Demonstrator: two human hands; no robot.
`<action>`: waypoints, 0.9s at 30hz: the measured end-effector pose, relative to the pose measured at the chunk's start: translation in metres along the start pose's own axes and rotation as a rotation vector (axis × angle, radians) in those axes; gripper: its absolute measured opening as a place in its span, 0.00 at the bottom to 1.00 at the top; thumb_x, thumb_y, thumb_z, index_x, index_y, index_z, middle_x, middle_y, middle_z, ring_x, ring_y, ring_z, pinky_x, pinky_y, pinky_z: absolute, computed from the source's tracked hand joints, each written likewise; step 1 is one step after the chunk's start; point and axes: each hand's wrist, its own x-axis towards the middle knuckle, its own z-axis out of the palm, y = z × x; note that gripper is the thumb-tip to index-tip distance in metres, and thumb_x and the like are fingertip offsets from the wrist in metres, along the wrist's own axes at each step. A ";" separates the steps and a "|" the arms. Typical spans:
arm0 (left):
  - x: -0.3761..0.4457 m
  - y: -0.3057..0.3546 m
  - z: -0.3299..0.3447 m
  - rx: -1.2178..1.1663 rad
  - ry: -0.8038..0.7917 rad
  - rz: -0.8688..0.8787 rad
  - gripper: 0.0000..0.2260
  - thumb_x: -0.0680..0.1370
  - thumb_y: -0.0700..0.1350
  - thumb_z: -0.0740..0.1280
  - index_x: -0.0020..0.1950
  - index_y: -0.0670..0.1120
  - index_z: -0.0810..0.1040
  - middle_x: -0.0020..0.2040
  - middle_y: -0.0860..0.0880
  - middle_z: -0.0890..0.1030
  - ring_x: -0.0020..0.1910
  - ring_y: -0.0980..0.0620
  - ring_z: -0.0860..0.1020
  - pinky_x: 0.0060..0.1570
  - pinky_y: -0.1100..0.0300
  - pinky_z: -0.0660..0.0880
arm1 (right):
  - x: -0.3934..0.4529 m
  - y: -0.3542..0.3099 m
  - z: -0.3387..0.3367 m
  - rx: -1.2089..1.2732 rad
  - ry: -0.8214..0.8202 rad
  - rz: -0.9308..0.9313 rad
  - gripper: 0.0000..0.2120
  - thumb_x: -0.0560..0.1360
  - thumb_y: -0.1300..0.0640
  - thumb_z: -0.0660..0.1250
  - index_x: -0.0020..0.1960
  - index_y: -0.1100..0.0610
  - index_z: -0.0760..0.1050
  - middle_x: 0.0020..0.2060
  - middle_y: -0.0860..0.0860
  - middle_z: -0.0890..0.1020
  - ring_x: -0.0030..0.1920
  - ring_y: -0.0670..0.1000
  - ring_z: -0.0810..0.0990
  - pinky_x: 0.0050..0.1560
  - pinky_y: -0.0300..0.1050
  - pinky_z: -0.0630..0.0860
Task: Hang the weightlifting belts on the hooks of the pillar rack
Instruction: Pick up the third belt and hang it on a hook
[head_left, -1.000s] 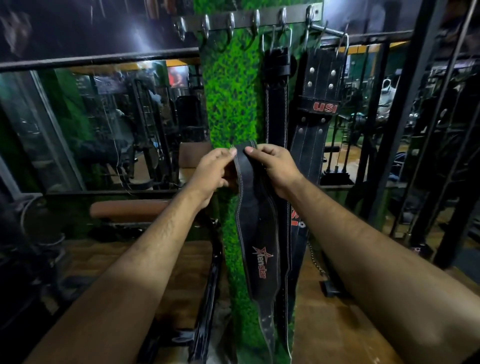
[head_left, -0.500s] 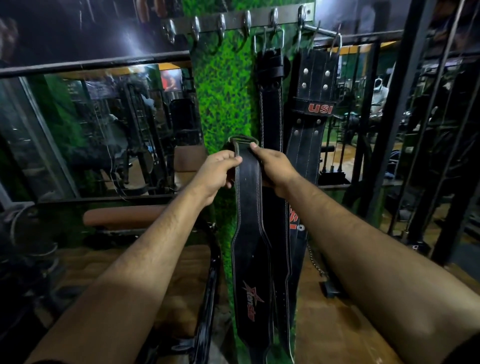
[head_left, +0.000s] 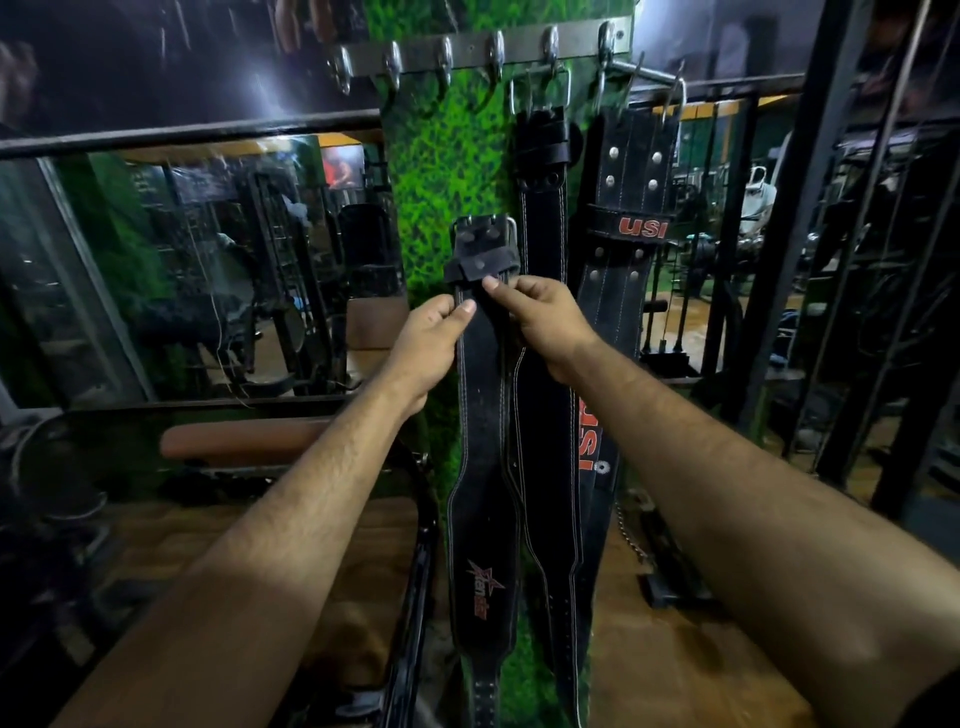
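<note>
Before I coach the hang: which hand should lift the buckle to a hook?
Probably the right hand: it pinches the held belt just under the buckle, nearest the free hooks. The left hand grips lower, on the strap's edge.

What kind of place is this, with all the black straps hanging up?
Most likely a gym. Weightlifting belts, one marked USI, hang from a hook rail on a green pillar; a padded bench stands at the left, and exercise machines show behind it.

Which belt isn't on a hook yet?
The black leather belt with the red star logo, gripped by both hands; the plain black and USI belts already hang.
</note>
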 end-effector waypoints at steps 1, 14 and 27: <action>0.001 0.003 0.000 0.010 0.013 0.010 0.12 0.84 0.48 0.61 0.41 0.46 0.70 0.38 0.46 0.74 0.37 0.54 0.73 0.39 0.60 0.69 | 0.002 -0.003 0.002 -0.016 0.013 -0.002 0.18 0.76 0.46 0.72 0.43 0.61 0.75 0.36 0.58 0.72 0.29 0.48 0.67 0.27 0.38 0.64; 0.028 0.012 0.037 0.117 0.248 0.103 0.20 0.82 0.49 0.65 0.33 0.49 0.63 0.28 0.52 0.62 0.26 0.57 0.60 0.28 0.57 0.56 | 0.044 -0.048 0.011 0.185 0.289 -0.199 0.22 0.78 0.53 0.71 0.30 0.51 0.64 0.25 0.46 0.66 0.28 0.45 0.63 0.29 0.43 0.62; -0.027 -0.078 0.042 0.195 -0.024 -0.215 0.19 0.80 0.53 0.68 0.41 0.37 0.73 0.33 0.47 0.74 0.33 0.52 0.75 0.34 0.59 0.69 | 0.035 -0.042 0.005 0.361 0.379 -0.174 0.26 0.77 0.50 0.73 0.25 0.48 0.64 0.28 0.50 0.65 0.30 0.49 0.64 0.34 0.45 0.66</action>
